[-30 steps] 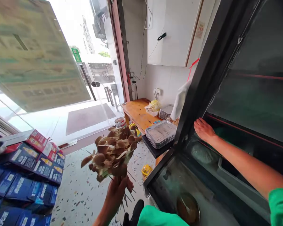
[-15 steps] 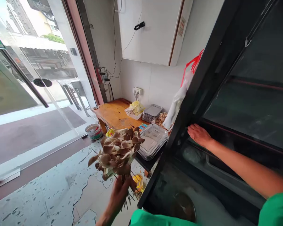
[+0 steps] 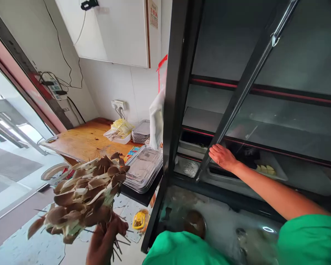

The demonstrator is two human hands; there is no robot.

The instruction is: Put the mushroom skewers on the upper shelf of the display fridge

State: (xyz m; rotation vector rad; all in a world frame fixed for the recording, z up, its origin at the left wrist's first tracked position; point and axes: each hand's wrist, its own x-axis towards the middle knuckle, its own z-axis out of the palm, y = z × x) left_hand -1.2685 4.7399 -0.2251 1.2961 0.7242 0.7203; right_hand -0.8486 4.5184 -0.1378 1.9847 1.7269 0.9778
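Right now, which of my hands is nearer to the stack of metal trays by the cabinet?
Left. Your left hand, gripping the mushroom skewers, is just below and left of the metal trays. Your right hand rests on the cabinet door frame, farther off to their right.

Bright daylight from the left, blown-out glass, strong wide-angle edge distortion.

Bunch of skewered mushrooms [image 3: 82, 193]: brown caps, pale undersides and stems, packed tight and fanned out to the left, thin wooden sticks gathered below into the closed left hand [image 3: 105, 239], stick ends poking out beneath the fist. Held up at lower left, tilted, above the speckled floor. Black-framed glass door [image 3: 237, 99] of the display case: swung open, slanting, right hand [image 3: 223, 157] laid on its lower frame.
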